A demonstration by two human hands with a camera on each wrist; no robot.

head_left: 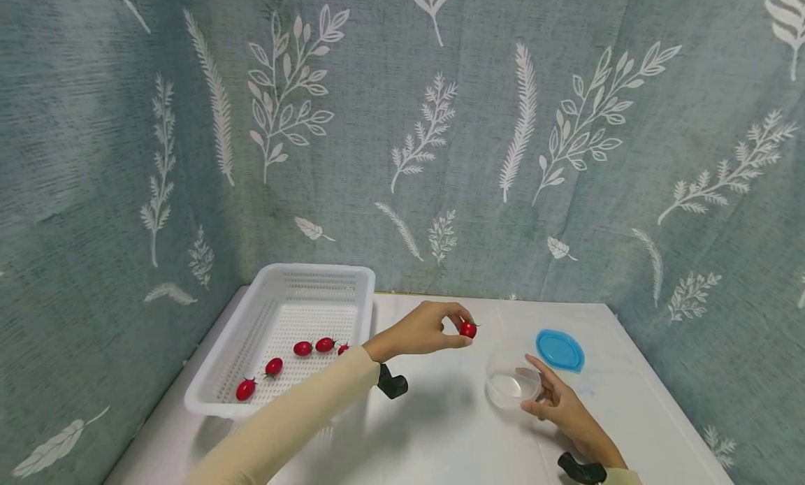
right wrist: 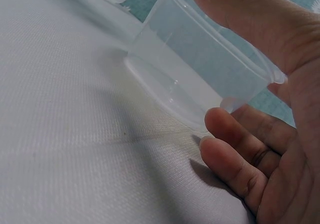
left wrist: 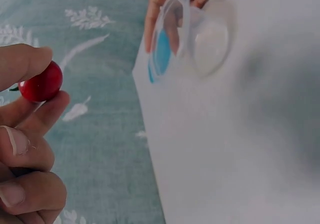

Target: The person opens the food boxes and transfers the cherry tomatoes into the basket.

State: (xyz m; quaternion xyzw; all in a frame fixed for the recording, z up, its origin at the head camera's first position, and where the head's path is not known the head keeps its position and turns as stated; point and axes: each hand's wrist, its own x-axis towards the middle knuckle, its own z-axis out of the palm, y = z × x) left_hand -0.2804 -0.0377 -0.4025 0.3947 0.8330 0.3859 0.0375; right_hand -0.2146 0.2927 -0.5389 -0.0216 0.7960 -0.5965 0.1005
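Observation:
A red cherry tomato (head_left: 468,329) with a green stem is pinched between the thumb and fingers of my left hand (head_left: 430,328), held above the white table between the basket and the container. In the left wrist view the tomato (left wrist: 42,84) appears at the fingertips. My right hand (head_left: 562,403) grips a clear plastic container (head_left: 503,393) by its right side, thumb and fingers on its wall. Seen from the right wrist, the open-topped container (right wrist: 185,59) sits on the cloth, and no food shows inside it.
A white perforated basket (head_left: 318,270) stands at the left with several cherry tomatoes (head_left: 302,349) on its bottom; my left sleeve (head_left: 308,408) hides part of it. A blue lid (head_left: 560,350) lies behind the right hand. Patterned cloth (head_left: 402,135) hangs behind the table.

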